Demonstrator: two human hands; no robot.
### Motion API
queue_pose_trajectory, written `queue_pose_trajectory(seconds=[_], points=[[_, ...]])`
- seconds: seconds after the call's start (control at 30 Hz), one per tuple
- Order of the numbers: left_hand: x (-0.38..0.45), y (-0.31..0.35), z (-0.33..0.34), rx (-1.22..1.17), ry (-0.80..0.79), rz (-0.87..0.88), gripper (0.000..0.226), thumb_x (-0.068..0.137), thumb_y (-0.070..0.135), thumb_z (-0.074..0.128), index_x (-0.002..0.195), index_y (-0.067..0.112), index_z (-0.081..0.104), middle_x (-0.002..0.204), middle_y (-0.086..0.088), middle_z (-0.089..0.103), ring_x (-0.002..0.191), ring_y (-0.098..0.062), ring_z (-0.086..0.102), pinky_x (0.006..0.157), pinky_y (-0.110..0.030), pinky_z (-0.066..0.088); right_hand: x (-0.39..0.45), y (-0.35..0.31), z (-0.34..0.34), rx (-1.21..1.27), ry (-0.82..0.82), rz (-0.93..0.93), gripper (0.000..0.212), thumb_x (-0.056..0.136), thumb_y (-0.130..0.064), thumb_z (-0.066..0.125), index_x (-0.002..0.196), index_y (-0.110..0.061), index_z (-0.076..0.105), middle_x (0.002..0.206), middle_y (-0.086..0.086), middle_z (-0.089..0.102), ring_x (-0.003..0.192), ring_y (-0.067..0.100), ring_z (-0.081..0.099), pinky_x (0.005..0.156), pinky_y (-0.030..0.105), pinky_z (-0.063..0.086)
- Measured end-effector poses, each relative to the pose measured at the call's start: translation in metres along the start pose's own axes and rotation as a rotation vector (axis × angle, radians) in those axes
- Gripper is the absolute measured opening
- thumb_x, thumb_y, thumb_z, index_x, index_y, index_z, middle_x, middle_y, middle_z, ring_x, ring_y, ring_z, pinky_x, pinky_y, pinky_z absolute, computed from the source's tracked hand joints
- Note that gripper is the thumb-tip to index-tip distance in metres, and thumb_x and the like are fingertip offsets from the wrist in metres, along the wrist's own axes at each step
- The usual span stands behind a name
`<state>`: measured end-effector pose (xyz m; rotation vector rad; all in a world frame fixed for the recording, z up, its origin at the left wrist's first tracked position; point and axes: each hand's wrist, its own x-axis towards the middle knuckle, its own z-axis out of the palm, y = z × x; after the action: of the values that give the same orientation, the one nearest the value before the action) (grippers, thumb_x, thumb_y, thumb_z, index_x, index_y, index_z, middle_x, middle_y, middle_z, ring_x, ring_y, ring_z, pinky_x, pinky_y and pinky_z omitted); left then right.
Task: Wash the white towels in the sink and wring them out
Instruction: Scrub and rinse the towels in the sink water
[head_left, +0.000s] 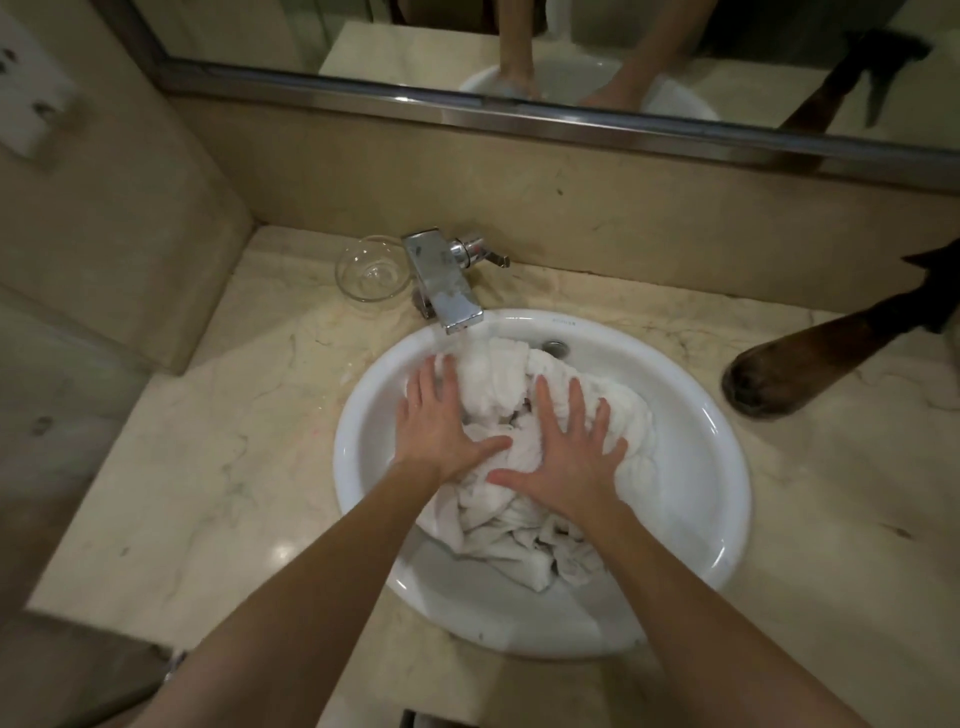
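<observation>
White towels (524, 457) pressed down in the sink (696, 467)

Left hand (441, 426) and right hand (566, 457) are laid flat, fingers spread, gripping nothing; towels beneath the palms are best kneaded evenly under the faucet (441, 280) just beyond the fingertips.

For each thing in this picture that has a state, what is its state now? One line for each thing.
White towels: crumpled, piled in the sink.
White round ceramic sink: holds the towels.
Chrome faucet: water seems to run from the spout.
Clear glass bowl: upright, looks empty.
Left hand: flat, pressing the towels.
Right hand: flat, fingers spread, pressing the towels.
</observation>
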<state>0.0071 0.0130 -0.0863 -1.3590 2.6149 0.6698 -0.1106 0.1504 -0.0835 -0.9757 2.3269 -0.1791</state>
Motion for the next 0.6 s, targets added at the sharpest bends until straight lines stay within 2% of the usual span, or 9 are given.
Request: queue_pose_trajectory(seconds=[0.1,0.13,0.2,0.3,0.37,0.43,0.5,0.53,0.6], points=[[0.016,-0.004,0.005,-0.170,0.022,-0.103,0.134,0.046,0.081,0.077,0.149,0.018,0.020,0.144,-0.010,0.039,0.136,-0.030,0.037,0.108,-0.047,0.040,0.022,-0.006,-0.015,0.127,-0.031,0.152,0.154,0.047,-0.089,0.072,0.148,-0.040,-0.033,0.163,-0.013,-0.027,0.150,0.041,-0.016,0.110,0.076,0.009],[0.020,-0.007,0.007,-0.235,0.028,-0.141,0.128,0.041,0.081,0.079,0.141,0.018,0.031,0.133,-0.009,0.051,0.125,-0.030,0.049,0.100,-0.046,0.046,0.030,-0.007,-0.019,0.139,-0.028,0.190,0.156,0.045,-0.085,0.077,0.152,-0.035,-0.025,0.165,-0.012,-0.016,0.151,0.041,-0.009,0.110,0.076,0.014],[0.029,-0.013,0.011,-0.286,0.021,-0.187,0.118,0.035,0.083,0.078,0.129,0.018,0.045,0.121,-0.005,0.062,0.113,-0.028,0.060,0.092,-0.043,0.051,0.047,-0.010,-0.025,0.125,0.011,0.230,0.150,0.042,-0.081,0.080,0.156,-0.028,-0.001,0.163,-0.007,0.013,0.147,0.039,0.010,0.107,0.071,0.024],[0.032,-0.019,0.011,-0.326,-0.088,-0.231,0.100,0.040,0.077,0.082,0.121,0.022,0.062,0.116,0.005,0.069,0.106,-0.020,0.064,0.086,-0.031,0.050,0.061,-0.013,-0.033,0.117,0.072,0.269,0.106,0.055,-0.070,0.081,0.144,-0.031,0.040,0.141,-0.001,0.050,0.137,0.032,0.034,0.110,0.066,0.024],[0.027,-0.028,0.009,-0.386,-0.189,-0.222,0.081,0.050,0.071,0.084,0.113,0.023,0.070,0.107,0.007,0.073,0.096,-0.016,0.066,0.081,-0.027,0.049,0.066,-0.008,-0.038,0.117,0.088,0.260,0.079,0.065,-0.063,0.079,0.133,-0.029,0.056,0.128,0.001,0.060,0.129,0.029,0.047,0.111,0.063,0.027],[0.017,-0.040,0.003,-0.462,-0.235,-0.215,0.064,0.056,0.063,0.087,0.104,0.023,0.075,0.097,0.007,0.075,0.090,-0.012,0.069,0.078,-0.025,0.052,0.063,-0.005,-0.045,0.181,0.059,0.180,0.061,0.065,-0.057,0.080,0.117,-0.027,0.068,0.115,0.000,0.067,0.116,0.026,0.058,0.105,0.053,0.042],[0.004,-0.046,-0.008,-0.549,-0.248,-0.206,0.052,0.058,0.055,0.090,0.097,0.024,0.076,0.088,0.011,0.074,0.083,-0.007,0.069,0.072,-0.022,0.051,0.049,-0.003,-0.054,0.330,-0.006,0.067,0.035,0.061,-0.043,0.081,0.088,-0.022,0.074,0.092,-0.003,0.073,0.096,0.021,0.067,0.085,0.038,0.054],[-0.002,-0.046,-0.015,-0.608,-0.262,-0.199,0.050,0.057,0.051,0.092,0.095,0.024,0.075,0.085,0.013,0.074,0.079,-0.004,0.069,0.069,-0.020,0.051,0.038,-0.004,-0.060,0.431,-0.038,0.034,0.027,0.060,-0.035,0.079,0.076,-0.016,0.072,0.081,-0.003,0.072,0.086,0.019,0.068,0.073,0.033,0.054],[-0.014,-0.045,-0.028,-0.728,-0.316,-0.192,0.051,0.055,0.045,0.095,0.095,0.020,0.075,0.084,0.012,0.076,0.079,-0.004,0.071,0.072,-0.022,0.054,0.017,-0.003,-0.071,0.673,-0.105,0.071,0.024,0.059,-0.021,0.074,0.073,-0.009,0.059,0.075,0.000,0.062,0.077,0.020,0.061,0.064,0.031,0.045]])
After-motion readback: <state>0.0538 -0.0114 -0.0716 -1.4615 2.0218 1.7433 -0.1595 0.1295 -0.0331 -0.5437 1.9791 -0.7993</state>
